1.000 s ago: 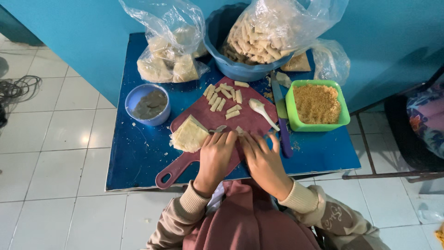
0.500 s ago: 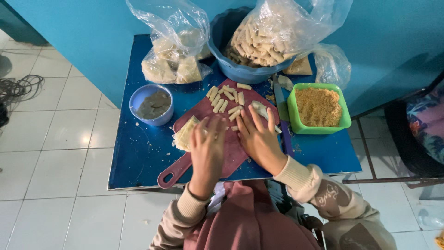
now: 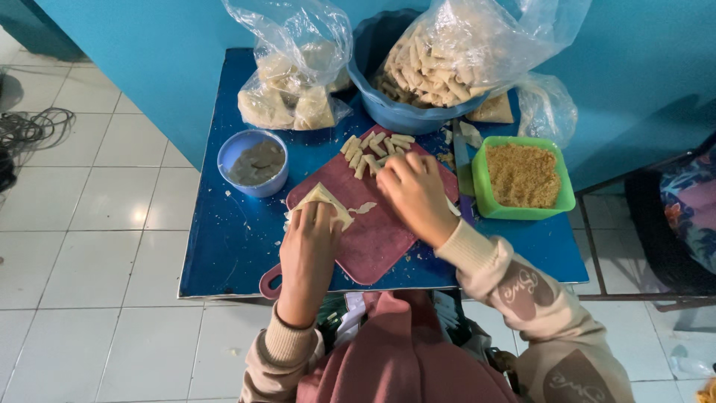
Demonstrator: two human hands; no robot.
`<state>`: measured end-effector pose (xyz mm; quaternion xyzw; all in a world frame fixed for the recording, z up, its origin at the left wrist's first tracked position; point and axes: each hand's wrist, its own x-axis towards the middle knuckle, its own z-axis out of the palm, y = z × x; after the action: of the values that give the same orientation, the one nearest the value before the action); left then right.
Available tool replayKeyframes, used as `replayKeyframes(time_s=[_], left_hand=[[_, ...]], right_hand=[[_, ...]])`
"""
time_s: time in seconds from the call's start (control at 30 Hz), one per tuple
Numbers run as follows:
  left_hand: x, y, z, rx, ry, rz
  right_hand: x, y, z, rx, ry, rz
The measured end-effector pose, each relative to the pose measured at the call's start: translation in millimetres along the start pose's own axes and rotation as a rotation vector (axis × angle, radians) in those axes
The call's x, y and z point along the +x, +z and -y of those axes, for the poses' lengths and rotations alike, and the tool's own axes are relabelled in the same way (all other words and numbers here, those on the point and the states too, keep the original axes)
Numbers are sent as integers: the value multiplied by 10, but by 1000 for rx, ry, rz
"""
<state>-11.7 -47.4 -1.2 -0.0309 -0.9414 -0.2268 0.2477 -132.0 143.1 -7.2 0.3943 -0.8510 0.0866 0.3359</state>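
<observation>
A red cutting board (image 3: pixel 373 239) is laid on a blue table (image 3: pixel 224 239), its handle pointed toward the near edge. The left hand (image 3: pixel 309 242) is pressed flat on a pale stack of wrappers (image 3: pixel 322 200) at the board's left corner; its fingers are held close together and laid over the stack, with nothing gripped. The right hand (image 3: pixel 414 190) is placed over the board's far side, fingers loosely curled and narrow, just beside a row of small rolls (image 3: pixel 369 153); whether a roll is pinched beneath them cannot be told. A torn scrap of wrapper (image 3: pixel 364 208) is seen on the board between the two hands.

To the left of the board, a small blue bowl (image 3: pixel 253 160) with a greyish filling is set. To the right, a green tub (image 3: pixel 522 179) filled with crumbs is placed, touching the board's edge or just beside it. Behind the board, a large blue basin (image 3: pixel 395 112) is lined with a clear bag of finished rolls, and a second clear bag (image 3: pixel 294 82) of pale pieces is rested at the table's far left.
</observation>
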Motion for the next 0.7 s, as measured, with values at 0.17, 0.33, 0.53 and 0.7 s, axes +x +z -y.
replayKeyframes(time_s=[0.17,0.33,0.53,0.7], left_hand=[[0,-68,-2,-50,111,-25],[24,-133,33,-136,51,58],[13,-146,138,-279,15,-3],[22,-26,209,-356,-43,-74]], right_hand=[[-167,-120,332,452,27,148],[-196,-206,427,700,108,155],[-181,-230,436,677,139,138],[-185,-230,511,624,117,128]])
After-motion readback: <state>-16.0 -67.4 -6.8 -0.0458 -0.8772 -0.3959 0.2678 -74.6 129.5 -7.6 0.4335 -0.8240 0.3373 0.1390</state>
